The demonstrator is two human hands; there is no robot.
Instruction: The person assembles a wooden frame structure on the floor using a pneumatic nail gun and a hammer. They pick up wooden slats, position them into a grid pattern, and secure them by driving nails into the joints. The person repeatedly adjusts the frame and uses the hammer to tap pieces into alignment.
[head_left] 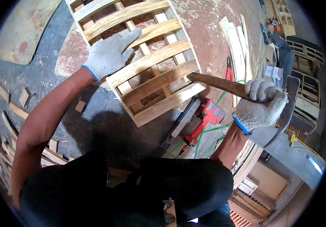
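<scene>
A slatted wooden crate [153, 68] lies on the floor in front of me. My left hand [108, 55], in a white knit glove with a blue cuff, rests flat on the crate's left edge, fingers spread over the slats. My right hand [261, 104], gloved the same way, grips a hatchet near its grey metal head [280, 121]. The hatchet's dark wooden handle [218, 84] points left, over the crate's near right corner. A red nail gun [204, 121] lies on the floor just below that corner, between the crate and my right hand.
Green and yellow hoses [204, 138] trail from the nail gun. Loose wooden slats [238, 45] are stacked at the right, with more crates [307, 75] beyond them. Wood offcuts [22, 98] litter the dark floor at the left. My dark-trousered knees fill the lower middle.
</scene>
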